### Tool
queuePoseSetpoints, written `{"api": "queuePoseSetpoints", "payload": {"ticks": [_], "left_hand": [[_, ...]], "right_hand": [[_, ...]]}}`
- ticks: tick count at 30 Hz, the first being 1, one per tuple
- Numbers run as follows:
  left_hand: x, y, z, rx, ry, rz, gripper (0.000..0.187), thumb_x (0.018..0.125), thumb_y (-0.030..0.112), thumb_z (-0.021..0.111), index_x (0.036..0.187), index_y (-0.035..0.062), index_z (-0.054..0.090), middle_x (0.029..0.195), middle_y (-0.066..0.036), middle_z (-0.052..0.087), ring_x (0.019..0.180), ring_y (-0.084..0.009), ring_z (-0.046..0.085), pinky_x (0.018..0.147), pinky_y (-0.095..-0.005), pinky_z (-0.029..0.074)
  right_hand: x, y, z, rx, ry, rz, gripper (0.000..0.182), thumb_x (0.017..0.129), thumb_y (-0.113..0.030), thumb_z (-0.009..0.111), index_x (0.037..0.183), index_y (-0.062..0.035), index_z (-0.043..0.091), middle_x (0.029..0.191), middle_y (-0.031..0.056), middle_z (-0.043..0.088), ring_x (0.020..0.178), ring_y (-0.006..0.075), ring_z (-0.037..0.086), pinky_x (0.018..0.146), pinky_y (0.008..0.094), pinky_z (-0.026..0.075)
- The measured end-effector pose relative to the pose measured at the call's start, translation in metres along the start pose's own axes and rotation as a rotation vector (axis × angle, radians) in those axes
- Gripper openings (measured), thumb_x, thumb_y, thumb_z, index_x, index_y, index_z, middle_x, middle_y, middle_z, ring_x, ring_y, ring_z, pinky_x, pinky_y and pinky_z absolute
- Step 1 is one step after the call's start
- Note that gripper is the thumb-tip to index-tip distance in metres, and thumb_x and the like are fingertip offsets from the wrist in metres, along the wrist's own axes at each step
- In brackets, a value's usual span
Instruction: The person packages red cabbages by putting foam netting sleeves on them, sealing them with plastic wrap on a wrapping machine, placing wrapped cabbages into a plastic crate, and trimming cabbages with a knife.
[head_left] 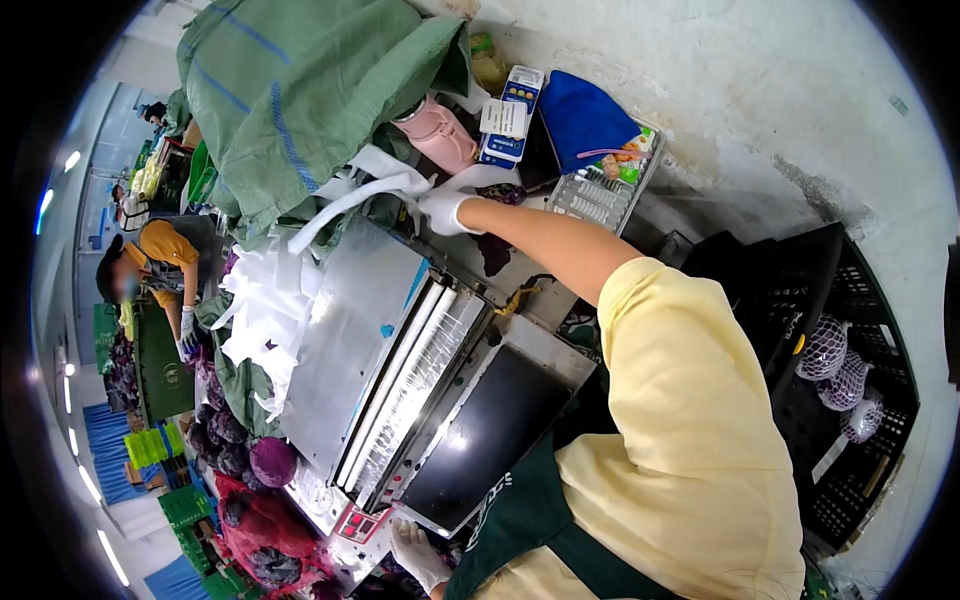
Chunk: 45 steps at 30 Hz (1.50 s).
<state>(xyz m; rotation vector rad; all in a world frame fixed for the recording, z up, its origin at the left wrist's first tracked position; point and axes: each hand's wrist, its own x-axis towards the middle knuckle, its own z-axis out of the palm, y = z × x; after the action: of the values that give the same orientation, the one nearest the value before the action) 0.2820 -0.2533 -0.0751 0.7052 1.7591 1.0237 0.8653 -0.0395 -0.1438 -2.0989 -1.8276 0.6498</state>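
The view is turned sideways. My right hand (447,212), in a white glove, reaches out at the upper middle. Its fingers are closed at the end of a white plastic bag's strip (375,186), beside a pink bottle (440,135). More white plastic bags (270,300) lie over the far side of a metal wrapping machine (345,350) with a roll of clear film (415,385) and a black plate (485,430). My left hand (418,555), also gloved, is low in the view near the machine's red control panel (358,523), fingers stretched out and apart, holding nothing visible.
A large green sack (290,100) stands at the top. Card packs (512,115) and a blue cloth (590,115) lie near the wall. A black crate (850,400) holds netted produce. Purple produce and a red net bag (265,535) sit lower left. Another person (170,245) works beyond.
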Motion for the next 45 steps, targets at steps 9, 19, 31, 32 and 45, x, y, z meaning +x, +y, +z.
{"api": "queuePoseSetpoints", "payload": {"ticks": [9, 19, 31, 32, 45], "left_hand": [[0.004, -0.006, -0.004, -0.016, 0.043, -0.013, 0.042, 0.097, 0.032, 0.048, 0.126, 0.0024, 0.054, 0.111, -0.008, 0.056, 0.110, -0.0220, 0.053, 0.099, -0.0365, 0.037], [0.007, -0.009, -0.039, -0.301, -0.033, 0.025, 0.023, 0.098, 0.017, 0.053, 0.112, 0.0001, 0.059, 0.093, -0.013, 0.066, 0.079, -0.0210, 0.066, 0.072, -0.0312, 0.055], [-0.059, -0.071, -0.134, -0.403, 0.220, -0.081, 0.017, 0.096, 0.017, 0.054, 0.099, 0.0038, 0.064, 0.081, -0.006, 0.068, 0.066, -0.0124, 0.063, 0.061, -0.0241, 0.051], [-0.062, -0.076, -0.140, -0.406, 0.251, -0.069, 0.017, 0.096, 0.017, 0.054, 0.098, 0.0042, 0.064, 0.081, -0.006, 0.067, 0.065, -0.0121, 0.063, 0.061, -0.0239, 0.050], [-0.045, -0.139, -0.201, -0.507, 0.327, -0.095, 0.018, 0.097, 0.019, 0.053, 0.096, 0.0055, 0.064, 0.081, -0.006, 0.068, 0.064, -0.0125, 0.063, 0.058, -0.0241, 0.048]], "right_hand": [[-0.137, 0.037, -0.084, -0.141, -0.053, 0.289, 0.037, 0.083, -0.037, 0.056, 0.086, -0.0043, 0.071, 0.088, 0.0160, 0.069, 0.082, 0.0356, 0.067, 0.074, 0.0460, 0.053], [-0.228, 0.130, -0.016, -0.374, 0.560, 0.246, 0.027, 0.088, -0.013, 0.055, 0.115, -0.0104, 0.058, 0.110, 0.0183, 0.063, 0.096, 0.0357, 0.063, 0.081, 0.0443, 0.051], [-0.284, -0.008, -0.076, -0.794, 0.303, 0.512, 0.052, 0.085, -0.004, 0.047, 0.135, -0.0187, 0.049, 0.116, 0.0182, 0.059, 0.105, 0.0381, 0.060, 0.089, 0.0447, 0.049], [-0.286, -0.014, -0.082, -0.876, 0.313, 0.507, 0.049, 0.087, -0.006, 0.046, 0.134, -0.0171, 0.051, 0.115, 0.0180, 0.061, 0.104, 0.0365, 0.061, 0.089, 0.0436, 0.050], [-0.313, -0.029, -0.162, -0.735, 0.648, 0.428, 0.038, 0.095, -0.026, 0.040, 0.126, -0.0115, 0.056, 0.108, 0.0160, 0.067, 0.099, 0.0358, 0.063, 0.084, 0.0436, 0.049]]}}
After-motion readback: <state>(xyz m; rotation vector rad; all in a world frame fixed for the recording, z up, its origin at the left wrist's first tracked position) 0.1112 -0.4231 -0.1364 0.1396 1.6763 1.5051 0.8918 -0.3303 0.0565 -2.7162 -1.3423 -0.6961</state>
